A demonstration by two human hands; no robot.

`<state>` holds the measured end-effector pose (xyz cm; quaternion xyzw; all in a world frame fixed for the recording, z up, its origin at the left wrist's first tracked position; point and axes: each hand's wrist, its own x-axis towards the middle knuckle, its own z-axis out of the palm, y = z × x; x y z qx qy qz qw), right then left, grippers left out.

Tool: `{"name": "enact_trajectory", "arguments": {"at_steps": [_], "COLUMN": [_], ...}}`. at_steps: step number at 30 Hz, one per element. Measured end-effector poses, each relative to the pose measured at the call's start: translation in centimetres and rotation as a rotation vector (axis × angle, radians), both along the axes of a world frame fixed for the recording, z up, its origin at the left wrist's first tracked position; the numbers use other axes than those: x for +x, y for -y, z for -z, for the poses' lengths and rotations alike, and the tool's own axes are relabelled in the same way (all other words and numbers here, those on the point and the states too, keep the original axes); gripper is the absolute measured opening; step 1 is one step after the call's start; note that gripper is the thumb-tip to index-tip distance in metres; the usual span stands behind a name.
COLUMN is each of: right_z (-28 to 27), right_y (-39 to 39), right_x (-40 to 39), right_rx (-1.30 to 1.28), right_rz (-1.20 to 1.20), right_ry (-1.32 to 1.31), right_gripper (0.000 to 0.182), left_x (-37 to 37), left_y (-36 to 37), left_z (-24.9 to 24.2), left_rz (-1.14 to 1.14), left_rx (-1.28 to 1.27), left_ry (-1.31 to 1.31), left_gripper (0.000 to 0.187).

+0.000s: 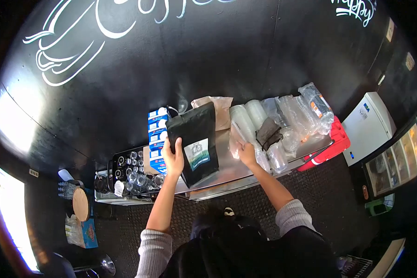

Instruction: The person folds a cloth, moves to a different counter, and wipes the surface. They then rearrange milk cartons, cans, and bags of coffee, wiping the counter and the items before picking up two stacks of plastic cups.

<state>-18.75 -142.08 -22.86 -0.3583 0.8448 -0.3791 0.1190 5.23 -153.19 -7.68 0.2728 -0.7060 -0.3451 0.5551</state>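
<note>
My left hand grips the left side of a large black pouch bag, thumb on its front. The bag stands upright, leaning slightly, and carries a white and green label. To its right, my right hand is closed on a thin pinkish translucent plastic bag. Beside that hand lie sleeves of clear plastic cups and a crumpled dark cloth or bag. A brown paper bag stands behind the black bag, against the wall.
Blue and white cartons are stacked at the left of the metal counter. Glassware fills the counter's left end. A red cooler box and a white fridge stand at the right. Dark matting covers the floor.
</note>
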Motion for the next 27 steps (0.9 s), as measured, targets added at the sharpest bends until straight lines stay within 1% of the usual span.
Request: {"name": "enact_trajectory", "arguments": {"at_steps": [2, 3, 5, 6, 8, 9, 10, 12, 13, 14, 16, 19, 20, 22, 23, 25, 26, 27], "right_z": [2.4, 2.2, 0.7, 0.1, -1.1, -2.3, -2.7, -3.5, -3.7, -3.8, -5.7, -6.3, -6.7, -8.6, -8.3, -6.1, -6.7, -7.5], "right_y": [-0.2, -0.6, -2.3, -3.0, -4.5, -6.3, -7.4, -9.3, -10.1, -11.2, -13.3, -14.6, -15.0, -15.3, -15.1, -14.3, -13.9, -13.3], "right_x": [-0.1, 0.3, 1.5, 2.1, 2.6, 2.3, 1.4, -0.1, -1.0, -2.0, -4.2, -9.8, -11.6, -15.0, -17.5, -23.8, -25.9, -27.6], "right_rx": [-0.231, -0.235, -0.548, -0.551, -0.913, -0.742, -0.742, -0.718, -0.721, -0.716, -0.721, -0.729, -0.732, -0.637, -0.639, -0.465, -0.461, -0.358], "right_rz": [-0.024, -0.012, -0.032, -0.015, 0.083, 0.095, 0.109, 0.204, 0.291, 0.311, 0.406, 0.509, 0.515, 0.538, 0.541, 0.547, 0.534, 0.412], "right_ry": [0.035, 0.037, 0.439, 0.433, 0.61, 0.678, 0.657, 0.532, 0.517, 0.512, 0.592, 0.634, 0.635, 0.673, 0.676, 0.414, 0.41, 0.366], "right_gripper": [0.031, 0.031, 0.029, 0.029, 0.024, 0.028, 0.028, 0.032, 0.039, 0.039, 0.048, 0.063, 0.063, 0.068, 0.068, 0.071, 0.071, 0.072], "left_x": [0.1, 0.1, 0.2, 0.0, -0.7, -1.1, -1.6, -2.7, -3.1, -3.4, -4.6, -6.9, -7.8, -9.5, -10.5, -12.9, -14.2, -15.7], "left_y": [-0.2, -0.2, -0.3, -0.2, -0.3, -0.6, -0.8, -0.6, -0.6, -0.6, -0.8, -1.1, -1.3, -1.5, -1.7, -2.2, -2.4, -2.7], "left_z": [-0.2, -0.5, -0.8, -1.0, -1.6, -1.9, -2.0, -1.3, -1.2, -1.0, -1.0, 0.7, 0.9, 1.1, 1.2, 0.8, 1.0, 1.6], "left_rz": [0.021, 0.019, 0.036, 0.017, 0.019, 0.04, 0.061, 0.114, 0.131, 0.148, 0.205, 0.254, 0.253, 0.27, 0.279, 0.293, 0.308, 0.252], "left_rx": [-0.013, -0.017, -0.019, -0.017, -0.008, 0.033, 0.072, 0.14, 0.171, 0.204, 0.248, 0.358, 0.392, 0.429, 0.474, 0.451, 0.438, 0.449], "left_ry": [-0.03, -0.017, -0.002, 0.032, 0.05, 0.013, -0.026, -0.1, -0.09, -0.077, -0.109, -0.178, -0.207, -0.189, -0.177, -0.173, -0.173, -0.128], "left_gripper": [0.013, 0.013, 0.013, 0.013, 0.013, 0.015, 0.016, 0.019, 0.02, 0.02, 0.021, 0.025, 0.026, 0.028, 0.03, 0.035, 0.039, 0.043]}}
